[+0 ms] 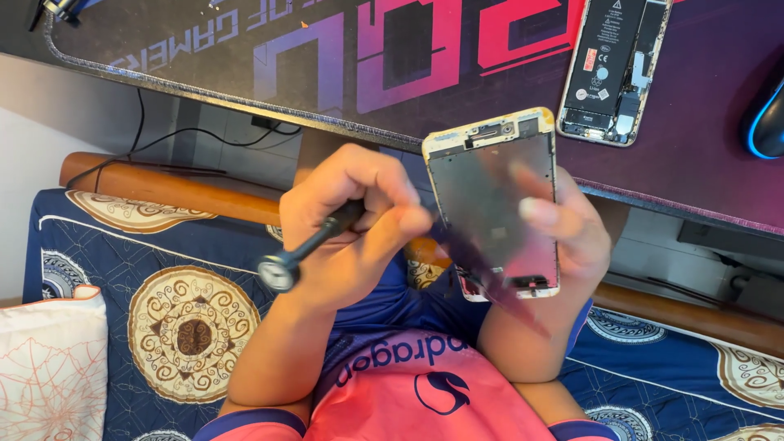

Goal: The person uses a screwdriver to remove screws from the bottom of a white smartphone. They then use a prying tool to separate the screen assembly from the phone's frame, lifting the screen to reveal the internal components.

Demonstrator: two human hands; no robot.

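1. Head view, looking down. The picture appears inverted, so which hand is which is taken from where each stands in the frame.
2. Left hand [355, 216]: fingers curled together and clamped on a black screwdriver [314, 241]. The handle runs down-left out of the fist and ends in a round silver cap. The tip end passes under the fingertips toward the phone part; the tip itself is blurred, so contact cannot be told.
3. Right hand [572, 237]: holds a detached phone screen assembly [494, 200], its inner metal backplate facing the camera. Thumb [535, 208] presses flat on the backplate near its right edge. The other fingers wrap behind the panel and are hidden. Grip is closed on the panel.
4. The screen assembly is held upright in the air, just in front of the desk edge and above the person's lap. Its gold-edged top end lies toward the desk; its bottom end lies toward the body. The left fingertips sit just beside its left edge, at about mid-height.
5. A thin dark strip [490, 286] hangs slantwise off the lower part of the panel; blurred, kind unclear.
6. An opened phone body [612, 69] lies on the dark desk mat [327, 73], battery exposed, well apart from both hands.
7. A dark mouse with a blue light [766, 122] sits at the right edge of the mat.
8. Below: a patterned blue bedsheet [163, 286], a white pillow [49, 367], and a pink and blue shirt [416, 392].
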